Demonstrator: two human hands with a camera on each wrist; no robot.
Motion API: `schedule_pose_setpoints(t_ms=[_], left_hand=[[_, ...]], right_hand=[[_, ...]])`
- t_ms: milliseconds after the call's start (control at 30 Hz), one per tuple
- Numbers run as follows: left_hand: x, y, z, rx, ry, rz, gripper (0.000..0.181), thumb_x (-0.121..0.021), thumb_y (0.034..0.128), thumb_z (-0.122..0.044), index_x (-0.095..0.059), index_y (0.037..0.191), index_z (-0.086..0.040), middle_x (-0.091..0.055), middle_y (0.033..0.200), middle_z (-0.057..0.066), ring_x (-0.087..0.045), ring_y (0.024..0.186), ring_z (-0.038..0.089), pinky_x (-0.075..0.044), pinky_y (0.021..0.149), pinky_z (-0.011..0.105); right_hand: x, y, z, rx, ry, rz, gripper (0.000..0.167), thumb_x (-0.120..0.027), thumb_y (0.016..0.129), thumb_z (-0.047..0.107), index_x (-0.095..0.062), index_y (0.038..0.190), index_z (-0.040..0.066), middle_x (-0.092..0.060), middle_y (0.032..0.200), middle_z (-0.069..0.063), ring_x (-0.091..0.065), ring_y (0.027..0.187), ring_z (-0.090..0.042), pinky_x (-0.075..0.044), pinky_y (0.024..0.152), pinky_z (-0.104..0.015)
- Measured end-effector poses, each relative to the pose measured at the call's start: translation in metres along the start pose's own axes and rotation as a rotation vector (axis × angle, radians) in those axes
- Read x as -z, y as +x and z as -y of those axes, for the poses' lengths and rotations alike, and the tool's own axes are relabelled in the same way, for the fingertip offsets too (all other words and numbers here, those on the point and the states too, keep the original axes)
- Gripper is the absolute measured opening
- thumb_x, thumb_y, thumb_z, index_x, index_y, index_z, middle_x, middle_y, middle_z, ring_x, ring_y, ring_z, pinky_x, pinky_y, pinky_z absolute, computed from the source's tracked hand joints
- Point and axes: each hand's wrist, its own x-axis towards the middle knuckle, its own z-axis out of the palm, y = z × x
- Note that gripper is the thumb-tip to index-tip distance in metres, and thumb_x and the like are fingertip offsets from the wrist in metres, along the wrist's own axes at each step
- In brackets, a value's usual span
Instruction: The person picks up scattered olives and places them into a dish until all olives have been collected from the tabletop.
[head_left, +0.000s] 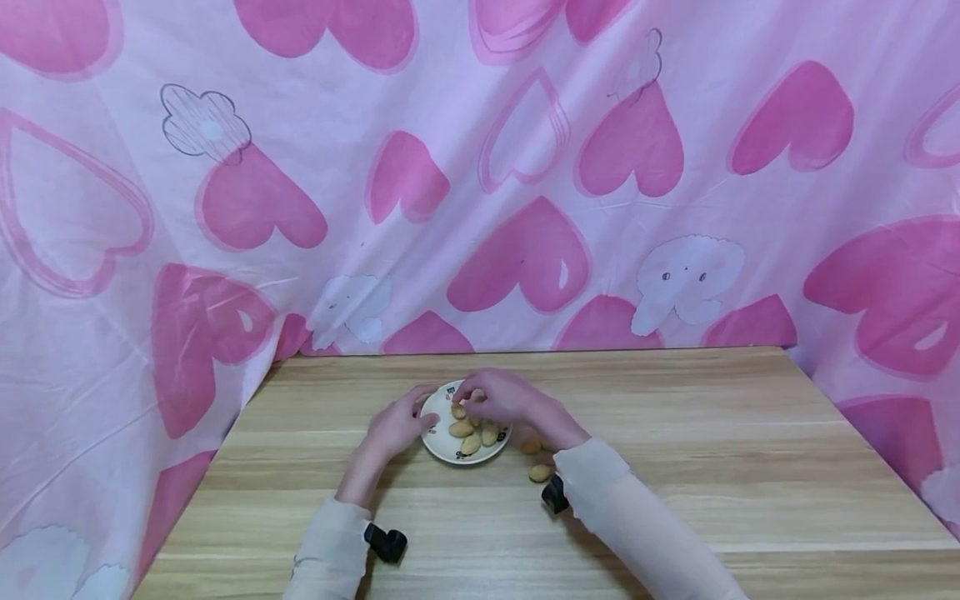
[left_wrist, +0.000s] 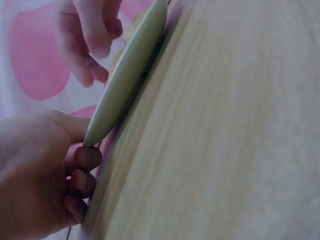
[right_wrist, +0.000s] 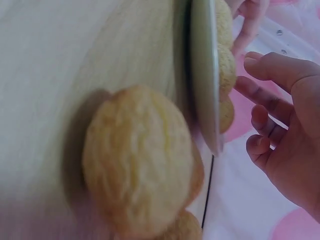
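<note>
A small white plate with dark printed marks on its rim holds several oval, wrinkled tan walnuts. My left hand grips the plate's left edge. In the left wrist view its thumb lies over the rim and a curled finger is beneath. Over the far side of the plate hovers my right hand, its fingertips close above the walnuts. The right wrist view shows its thumb and fingers apart, with nothing visible between them.
More walnuts lie on the wooden table right of the plate; one walnut is near my right sleeve, with others partly behind that forearm. A pink heart-patterned cloth hangs behind the table and along its sides.
</note>
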Motion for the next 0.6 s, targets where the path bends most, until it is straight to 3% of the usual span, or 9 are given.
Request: schedule_pose_setpoints(t_ms=[400,600], left_hand=[[0.002,-0.001,-0.001,0.02,-0.015,0.001,0.056,-0.067,0.0936,-0.031,-0.049,0.146,-0.023,-0.065,0.13,0.019,-0.058,0.126,0.038,-0.038,0.106,0.062],[0.0,0.0,-0.001,0.017,-0.025,0.0,0.056,-0.067,0.0932,-0.031,-0.05,0.146,-0.023,-0.066,0.129,0.017,-0.057,0.127,0.038,-0.036,0.107,0.063]], right_hand=[[0.014,-0.027,-0.003,0.054,-0.016,-0.069,0.021,-0.064,0.092,0.014,-0.076,0.109,0.014,-0.068,0.107,0.002,-0.062,0.098,-0.016,-0.051,0.087,-0.033],[0.015,-0.04,-0.008,0.031,-0.005,-0.073,0.019,-0.065,0.094,0.017,-0.076,0.11,0.014,-0.068,0.105,0.003,-0.062,0.093,-0.015,-0.052,0.083,-0.032]])
